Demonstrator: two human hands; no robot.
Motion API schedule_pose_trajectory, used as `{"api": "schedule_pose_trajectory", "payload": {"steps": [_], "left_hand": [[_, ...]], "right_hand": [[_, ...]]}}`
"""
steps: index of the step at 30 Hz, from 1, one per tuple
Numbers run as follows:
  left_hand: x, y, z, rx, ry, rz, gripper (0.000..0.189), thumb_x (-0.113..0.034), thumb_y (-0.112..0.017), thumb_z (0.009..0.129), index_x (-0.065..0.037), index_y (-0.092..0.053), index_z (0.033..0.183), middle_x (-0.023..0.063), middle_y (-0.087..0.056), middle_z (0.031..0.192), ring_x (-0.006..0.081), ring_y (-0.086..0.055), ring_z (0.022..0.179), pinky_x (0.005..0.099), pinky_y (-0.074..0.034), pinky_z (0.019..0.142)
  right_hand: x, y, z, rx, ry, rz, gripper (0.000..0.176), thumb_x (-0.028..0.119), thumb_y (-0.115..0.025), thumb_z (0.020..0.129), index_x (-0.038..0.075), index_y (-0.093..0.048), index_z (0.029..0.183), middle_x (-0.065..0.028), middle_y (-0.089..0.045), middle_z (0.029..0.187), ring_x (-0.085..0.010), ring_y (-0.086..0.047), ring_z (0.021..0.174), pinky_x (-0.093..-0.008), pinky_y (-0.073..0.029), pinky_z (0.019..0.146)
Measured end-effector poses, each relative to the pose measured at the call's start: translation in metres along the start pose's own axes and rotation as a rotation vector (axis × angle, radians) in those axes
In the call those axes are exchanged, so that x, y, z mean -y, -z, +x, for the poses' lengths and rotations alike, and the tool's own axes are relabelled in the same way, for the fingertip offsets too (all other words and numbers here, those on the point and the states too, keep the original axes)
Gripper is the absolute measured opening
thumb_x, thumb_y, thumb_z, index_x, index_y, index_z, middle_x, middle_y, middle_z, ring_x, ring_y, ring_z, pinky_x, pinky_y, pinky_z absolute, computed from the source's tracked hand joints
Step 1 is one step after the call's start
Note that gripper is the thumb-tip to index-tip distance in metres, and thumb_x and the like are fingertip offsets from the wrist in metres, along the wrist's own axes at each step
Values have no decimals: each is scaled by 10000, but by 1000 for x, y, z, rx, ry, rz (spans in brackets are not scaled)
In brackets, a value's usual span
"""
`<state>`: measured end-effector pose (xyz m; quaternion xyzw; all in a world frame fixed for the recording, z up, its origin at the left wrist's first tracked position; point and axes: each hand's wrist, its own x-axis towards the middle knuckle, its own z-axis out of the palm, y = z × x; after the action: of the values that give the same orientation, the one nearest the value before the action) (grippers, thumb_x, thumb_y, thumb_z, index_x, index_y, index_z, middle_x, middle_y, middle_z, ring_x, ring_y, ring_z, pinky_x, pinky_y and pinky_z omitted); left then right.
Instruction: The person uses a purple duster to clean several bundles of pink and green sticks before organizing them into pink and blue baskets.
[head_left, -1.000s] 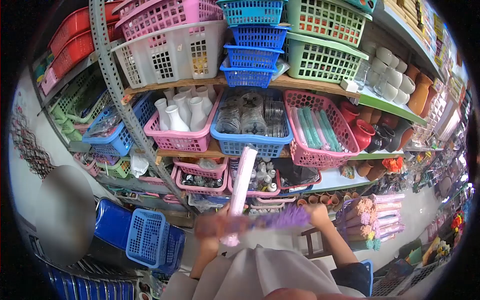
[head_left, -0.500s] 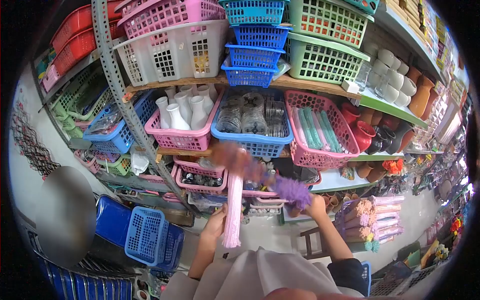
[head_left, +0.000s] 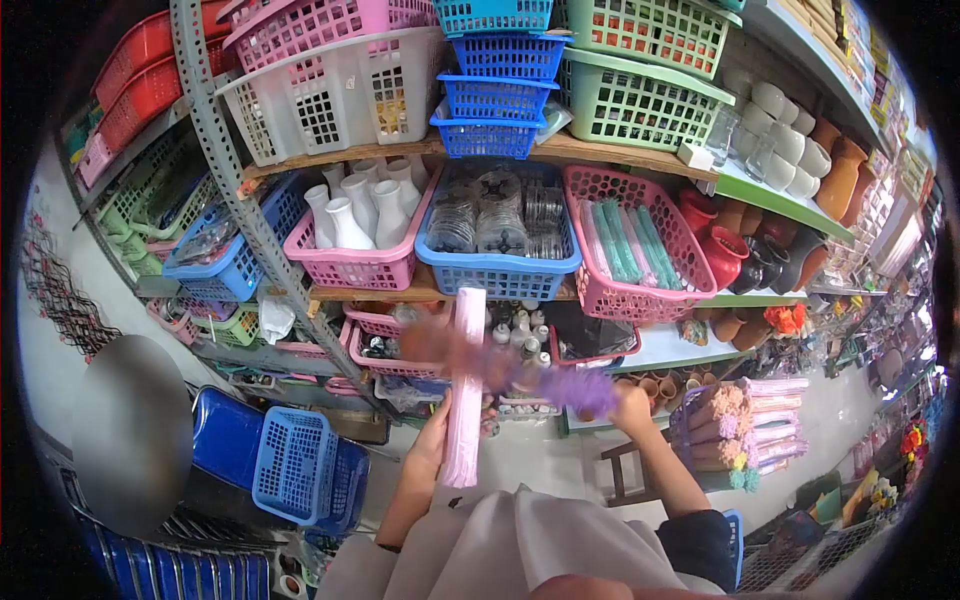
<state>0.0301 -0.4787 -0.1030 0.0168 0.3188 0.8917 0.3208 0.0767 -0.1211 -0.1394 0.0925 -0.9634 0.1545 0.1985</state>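
Note:
My left hand [head_left: 429,440] is closed around a long pink wrapped bundle [head_left: 465,400], held nearly upright in front of my body. My right hand [head_left: 631,409], off to the right, grips a fluffy duster [head_left: 580,391]. Purple fluff shows near that hand, and the brownish far end is smeared by motion. That blurred end overlaps the middle of the pink bundle in this view. What lies inside the bundle's wrapping is hidden.
Shelves ahead carry a pink basket [head_left: 352,268] of white vases, a blue basket [head_left: 500,280] of clear round pieces and a pink basket [head_left: 640,298] of wrapped packets. More wrapped bundles [head_left: 770,425] stand at right. A stool [head_left: 628,480] and blue chair [head_left: 222,437] are below.
The duster's blurred far end has swung downward and left across the pink bundle, uncovering the bundle's top. The view has shifted slightly.

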Motion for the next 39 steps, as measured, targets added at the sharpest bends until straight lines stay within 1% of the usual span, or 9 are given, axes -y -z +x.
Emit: {"api": "schedule_pose_trajectory", "payload": {"steps": [3, 10, 17, 22, 27, 29, 31, 34, 39], "left_hand": [[1, 44, 12, 18, 91, 84, 577, -513, -381, 901, -40, -452, 1224, 113, -567, 1062, 194, -567, 900, 318, -481, 750], [3, 13, 1, 34, -53, 150, 473, -432, -441, 903, -54, -474, 1185, 127, -570, 1043, 228, -604, 819, 341, -522, 710], [5, 49, 2, 58, 174, 10, 493, -460, -441, 902, -43, -477, 1163, 61, -590, 938, 185, -586, 775, 273, -493, 662], [5, 11, -12, 91, 11, -143, 506, -429, -456, 903, -26, -438, 1207, 71, -545, 905, 152, -532, 758, 258, -467, 626], [21, 108, 15, 14, 78, 244, 511, -431, -441, 909, 0, -470, 1181, 106, -596, 966, 173, -584, 810, 293, -483, 741], [14, 71, 12, 123, 32, -179, 516, -408, -443, 911, -8, -423, 1237, 128, -573, 1046, 224, -603, 905, 356, -526, 751], [2, 56, -4, 226, 259, -303, 516, -403, -428, 918, 15, -438, 1221, 148, -568, 1072, 225, -605, 903, 355, -527, 753], [2, 28, 1, 5, -116, 37, 394, -235, -437, 919, -1, -434, 1236, 159, -548, 1141, 268, -599, 905, 390, -515, 795], [-9, 17, 10, 254, -70, -230, 632, -487, -467, 867, 7, -395, 1254, 162, -541, 1117, 261, -597, 865, 414, -523, 744]], "right_hand": [[1, -2, -6, 94, 452, -122, 395, 204, -708, 505, 108, -621, 878, -100, -588, 672, -280, -586, 583, -389, -447, 492], [0, -4, 11, -112, -195, 7, 391, 221, -714, 556, 87, -623, 912, -154, -581, 631, -321, -580, 583, -409, -466, 541], [0, -7, 6, 23, 452, -170, 366, 222, -705, 579, 88, -597, 903, -106, -549, 606, -305, -579, 592, -383, -468, 538], [4, -15, 19, 19, -233, -127, 461, 208, -699, 530, 85, -607, 965, -136, -602, 702, -321, -589, 630, -414, -469, 570], [19, -5, 11, 65, 183, -68, 448, 205, -681, 542, 88, -599, 967, -108, -589, 692, -293, -585, 613, -397, -465, 571], [15, -2, 14, 89, 505, -189, 381, 208, -658, 557, 97, -584, 914, -74, -580, 703, -271, -578, 589, -382, -460, 558], [7, -5, 18, -45, 352, -102, 345, 220, -657, 571, 97, -582, 885, -82, -582, 678, -280, -574, 563, -385, -459, 542], [5, -15, 24, -131, -105, 9, 378, 216, -698, 568, 67, -602, 901, -165, -562, 584, -338, -573, 557, -433, -465, 518], [17, -2, 8, 57, 253, -26, 445, 213, -715, 508, 78, -590, 913, -100, -566, 651, -300, -570, 606, -380, -459, 550]]}}
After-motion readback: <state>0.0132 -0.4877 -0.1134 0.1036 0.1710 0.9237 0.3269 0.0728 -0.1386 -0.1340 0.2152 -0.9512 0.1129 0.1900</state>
